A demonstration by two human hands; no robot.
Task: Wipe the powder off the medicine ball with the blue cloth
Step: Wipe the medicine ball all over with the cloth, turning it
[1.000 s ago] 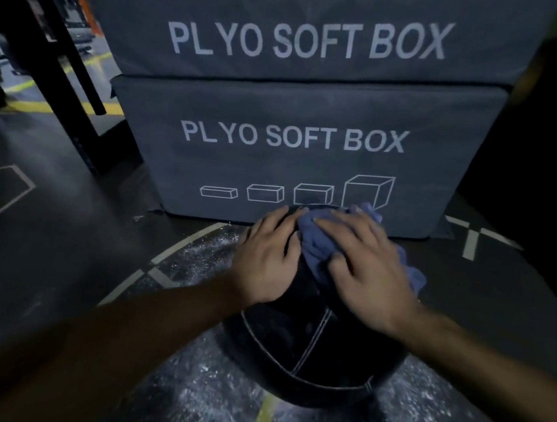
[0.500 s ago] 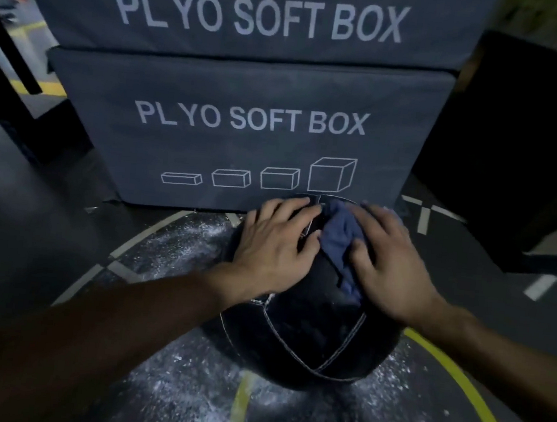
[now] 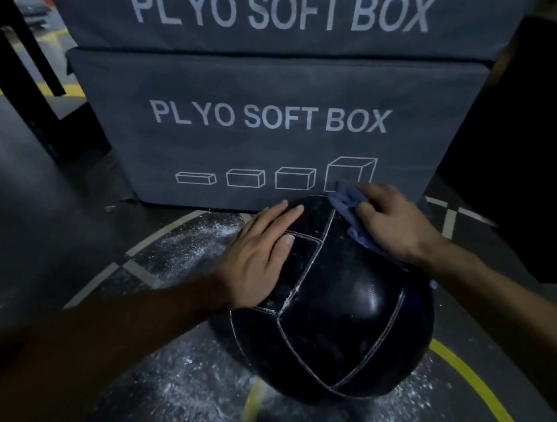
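The ball (image 3: 336, 305) sits on the floor (image 3: 48, 222) just in front of the lower of two stacked soft boxes (image 3: 278, 132), and since it is round and glossy it could roll from under a firm stroke — most likely toward 6 o'clock or sideways, if the push of the cloth outweighs the bracing hand. The left hand (image 3: 258, 260) lies flat against the ball's upper left, at about 10 o'clock on it, fingers straight and gripping nothing; a flat palm steadies but cannot catch, so a slip there would free the ball. The loose powder (image 3: 191, 253) scattered on the floor around the ball is a second risk: any roll would, I judge, pick white grains back onto wiped panels, and faint specks show on the dark panels near the left fingers (image 3: 290, 212). The right hand (image 3: 394, 228) presses the blue cloth (image 3: 349, 204) onto the ball's top right, at about 1 o'clock, its fingers bent over the bunched fabric; whether they pinch it or merely press it flat I cannot tell. The cloth pokes out beyond the fingertips toward the box and trails under the wrist — a loose tail could drag through floor powder. Between the two hands runs a white seam (image 3: 321, 245), with bare leather showing.
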